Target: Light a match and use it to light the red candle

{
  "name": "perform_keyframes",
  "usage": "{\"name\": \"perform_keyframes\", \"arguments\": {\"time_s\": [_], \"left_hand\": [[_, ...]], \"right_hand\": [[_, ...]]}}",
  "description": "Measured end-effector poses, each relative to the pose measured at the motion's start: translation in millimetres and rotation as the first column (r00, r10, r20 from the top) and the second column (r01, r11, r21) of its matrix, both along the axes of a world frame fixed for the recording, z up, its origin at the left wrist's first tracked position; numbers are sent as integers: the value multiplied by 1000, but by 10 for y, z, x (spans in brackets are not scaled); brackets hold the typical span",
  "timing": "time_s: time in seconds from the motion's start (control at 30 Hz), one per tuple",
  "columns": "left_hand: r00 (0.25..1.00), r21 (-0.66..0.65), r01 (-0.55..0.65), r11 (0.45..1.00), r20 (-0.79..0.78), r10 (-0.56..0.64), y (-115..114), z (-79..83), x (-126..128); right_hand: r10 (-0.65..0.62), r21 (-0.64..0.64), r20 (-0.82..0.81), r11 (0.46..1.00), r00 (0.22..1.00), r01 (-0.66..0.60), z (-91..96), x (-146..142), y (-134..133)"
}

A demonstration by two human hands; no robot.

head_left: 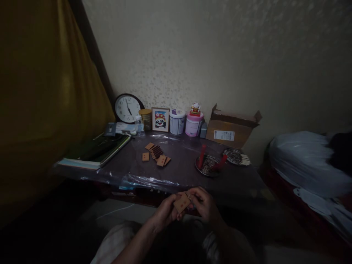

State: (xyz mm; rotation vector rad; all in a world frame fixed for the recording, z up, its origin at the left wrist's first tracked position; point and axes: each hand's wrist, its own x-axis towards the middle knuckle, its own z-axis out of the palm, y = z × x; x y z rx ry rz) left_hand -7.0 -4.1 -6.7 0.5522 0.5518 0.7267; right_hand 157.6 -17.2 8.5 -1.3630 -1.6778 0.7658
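My left hand (167,210) is closed on a small brown card packet (181,204) with red marks on its face, held over my lap in front of the table edge. At the packet's upper right edge, the fingers of my right hand (204,205) are pinched together. A tiny pale thing shows at those fingertips, too small to name. Similar brown packets (161,160) lie loosely on the table beyond my hands, some flat and some stacked on edge. To their right stands a metal dish (209,174) holding dark bits and red candles (202,157), one upright and one leaning.
A plate (232,156) with pale sticks lies at the right, before an open cardboard box (229,126). Along the wall stand a clock (128,108), a framed panda picture (160,119), and tubs (177,123). Books (96,148) lie left; plastic film covers the table (181,146).
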Motion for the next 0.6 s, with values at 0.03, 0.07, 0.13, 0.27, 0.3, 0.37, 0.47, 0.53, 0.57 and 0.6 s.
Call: {"name": "perform_keyframes", "arguments": {"time_s": [0.03,0.07,0.13,0.27,0.3,0.37,0.47,0.53,0.57,0.6], "left_hand": [[1000,6,-3,1000,-17,3,7,-27,-4],[999,13,-4,1000,-36,5,13,-51,-9],[997,28,-7,1000,-75,9,18,-79,-18],[989,60,1,998,-150,8,2,-37,-23],[986,66,7,998,-167,4,-4,-14,-22],[980,80,19,997,-201,-3,-10,28,-19],[966,106,35,994,-258,-7,-4,46,-16],[954,132,44,990,-299,-3,8,24,-10],[948,148,48,988,-319,2,15,6,-6],[941,166,51,985,-338,8,21,-13,0]], "right_hand": [[30,16,32,999,999,-30,8,4,-7],[56,27,60,998,997,-58,15,8,-13],[101,36,102,994,990,-106,20,15,-23],[131,47,148,989,980,-139,-5,26,-30],[134,53,161,988,978,-144,-16,29,-28],[143,63,188,986,972,-157,-39,35,-22],[160,69,231,981,960,-180,-64,35,-20],[169,71,263,979,950,-193,-69,28,-26],[176,73,280,976,944,-204,-69,23,-31],[184,77,300,973,936,-216,-69,17,-36]]}}
